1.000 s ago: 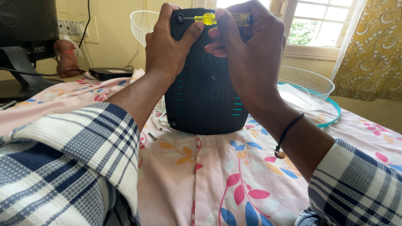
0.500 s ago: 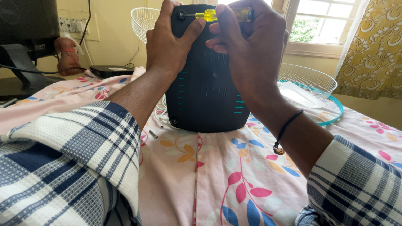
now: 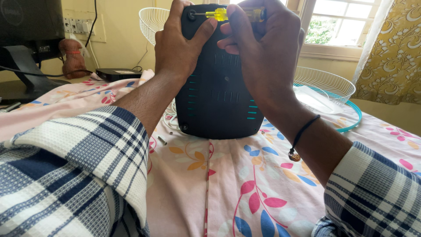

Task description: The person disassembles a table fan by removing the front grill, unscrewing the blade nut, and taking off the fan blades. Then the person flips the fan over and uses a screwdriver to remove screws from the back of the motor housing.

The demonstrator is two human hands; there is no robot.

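Dark base (image 3: 219, 87) shifted slightly right, standing upright on the floral sheet (image 3: 245, 184); left hand (image 3: 180, 44) fingers clamp its 11 o'clock corner, right hand (image 3: 263, 48) fingers wrap the yellow screwdriver (image 3: 218, 14), whose tip could slip off the screw if the base tips.

You have one dark plastic base (image 3: 219, 87) under your left hand (image 3: 177, 44) and one yellow-handled screwdriver (image 3: 219, 14) in your right hand (image 3: 263, 48). Two wire fan guards: one (image 3: 151, 22) beyond your left hand, one (image 3: 324, 83) beside your right wrist. One loose screw (image 3: 162, 140) lies below your left forearm.
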